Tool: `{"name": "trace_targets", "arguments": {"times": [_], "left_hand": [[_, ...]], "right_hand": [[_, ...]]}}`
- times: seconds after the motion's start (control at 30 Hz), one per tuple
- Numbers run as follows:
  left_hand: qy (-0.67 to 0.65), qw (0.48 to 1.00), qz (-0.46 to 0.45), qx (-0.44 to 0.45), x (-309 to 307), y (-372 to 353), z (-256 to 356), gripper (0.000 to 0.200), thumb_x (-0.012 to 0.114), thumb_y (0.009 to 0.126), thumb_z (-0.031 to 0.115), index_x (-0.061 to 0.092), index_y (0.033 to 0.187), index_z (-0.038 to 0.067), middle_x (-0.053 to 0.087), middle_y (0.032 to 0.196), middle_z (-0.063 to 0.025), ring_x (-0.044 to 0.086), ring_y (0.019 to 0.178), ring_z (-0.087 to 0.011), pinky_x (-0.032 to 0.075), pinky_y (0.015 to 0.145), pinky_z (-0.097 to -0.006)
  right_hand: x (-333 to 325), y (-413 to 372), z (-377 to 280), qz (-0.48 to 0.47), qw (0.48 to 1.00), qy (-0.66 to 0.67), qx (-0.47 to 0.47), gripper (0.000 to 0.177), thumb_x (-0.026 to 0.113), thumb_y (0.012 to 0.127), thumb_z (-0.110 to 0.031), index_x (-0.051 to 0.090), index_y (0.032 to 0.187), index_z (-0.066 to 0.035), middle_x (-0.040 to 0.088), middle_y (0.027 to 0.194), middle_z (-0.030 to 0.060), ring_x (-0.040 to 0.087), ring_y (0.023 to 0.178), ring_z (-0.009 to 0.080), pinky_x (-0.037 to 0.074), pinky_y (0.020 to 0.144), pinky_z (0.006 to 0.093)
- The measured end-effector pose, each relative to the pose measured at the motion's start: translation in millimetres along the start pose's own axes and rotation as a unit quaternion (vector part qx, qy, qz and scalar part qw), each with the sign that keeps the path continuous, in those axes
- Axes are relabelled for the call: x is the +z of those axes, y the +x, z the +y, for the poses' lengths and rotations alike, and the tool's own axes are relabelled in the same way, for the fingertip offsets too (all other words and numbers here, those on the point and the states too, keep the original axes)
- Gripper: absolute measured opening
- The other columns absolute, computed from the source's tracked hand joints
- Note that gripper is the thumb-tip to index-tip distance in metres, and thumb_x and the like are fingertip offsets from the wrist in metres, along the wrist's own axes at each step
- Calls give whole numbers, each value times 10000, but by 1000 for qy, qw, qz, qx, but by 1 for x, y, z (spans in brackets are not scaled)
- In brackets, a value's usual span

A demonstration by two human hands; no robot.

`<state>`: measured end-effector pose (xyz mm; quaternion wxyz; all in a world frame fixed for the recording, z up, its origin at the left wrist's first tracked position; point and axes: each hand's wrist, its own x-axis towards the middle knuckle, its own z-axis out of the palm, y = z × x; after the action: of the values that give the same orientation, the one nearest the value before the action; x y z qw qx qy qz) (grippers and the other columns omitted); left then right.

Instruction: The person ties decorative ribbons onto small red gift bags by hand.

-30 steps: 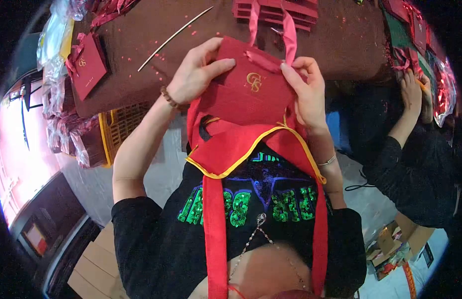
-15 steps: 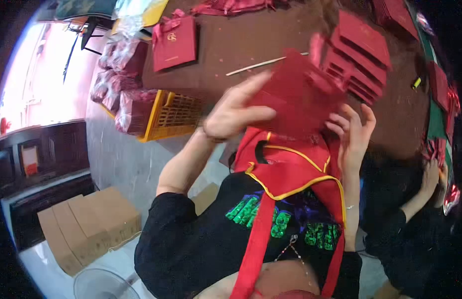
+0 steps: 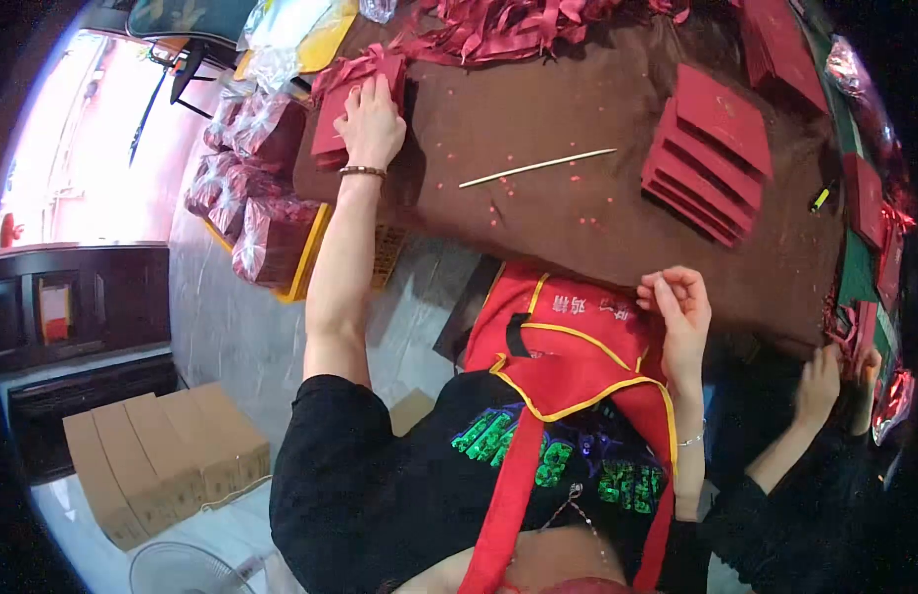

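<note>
At the table's left edge, my left hand [image 3: 372, 127] lies palm down on a stack of dark red paper gift bags [image 3: 328, 127] with ribbon on top. Its fingers are stretched out over the upper bag, hiding part of it. My right hand [image 3: 681, 309] hovers at the table's front edge, above the red apron [image 3: 568, 327]. The fingers there are loosely curled, with nothing visible in them. A second stack of red bags [image 3: 711, 163], fanned in steps, stands on the table's right side. Between the stacks lies a thin pale stick [image 3: 538, 168].
Loose red ribbons [image 3: 518, 25] are heaped at the back of the brown-covered table [image 3: 568, 99]. A yellow crate [image 3: 305, 262] with plastic-wrapped bundles stands left of it. Cartons [image 3: 167, 455] and a fan [image 3: 187, 572] are on the floor. A co-worker's hands [image 3: 820, 386] are at the right.
The red bag between my hands has gone to the left stack, with my left hand now on that stack. My right hand has lowered slightly toward me.
</note>
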<state>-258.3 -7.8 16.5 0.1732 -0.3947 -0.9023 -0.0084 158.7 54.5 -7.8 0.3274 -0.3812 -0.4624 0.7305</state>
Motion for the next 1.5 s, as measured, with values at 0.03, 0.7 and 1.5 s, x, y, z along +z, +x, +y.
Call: {"name": "trace_targets", "arguments": {"times": [0.03, 0.7, 1.5], "left_hand": [[-4, 1000, 1, 1, 1, 1, 1, 471, 511, 817, 166, 427, 1279, 134, 457, 1302, -106, 448, 1164, -330, 414, 871, -533], [-501, 825, -207, 161, -38, 12, 246, 579, 397, 859, 556, 648, 999, 54, 636, 983, -190, 589, 981, -340, 442, 841, -394], [-553, 633, -459, 288, -48, -137, 135, 166, 605, 843, 137, 479, 821, 33, 477, 718, -61, 490, 655, -165, 414, 592, -301]], "right_hand": [[-3, 1, -1, -1, 1000, -8, -11, 109, 540, 892, -61, 507, 996, -49, 610, 915, 77, 594, 807, 134, 484, 729, 245], [-67, 125, -92, 142, 944, -233, -185, 455, 648, 826, -167, 468, 1220, -30, 519, 1180, 123, 486, 1104, 191, 369, 956, 298], [-14, 5, -36, -44, 879, -434, -193, 351, 709, 724, -117, 570, 1023, 1, 573, 904, 114, 580, 793, 242, 477, 728, 312]]}}
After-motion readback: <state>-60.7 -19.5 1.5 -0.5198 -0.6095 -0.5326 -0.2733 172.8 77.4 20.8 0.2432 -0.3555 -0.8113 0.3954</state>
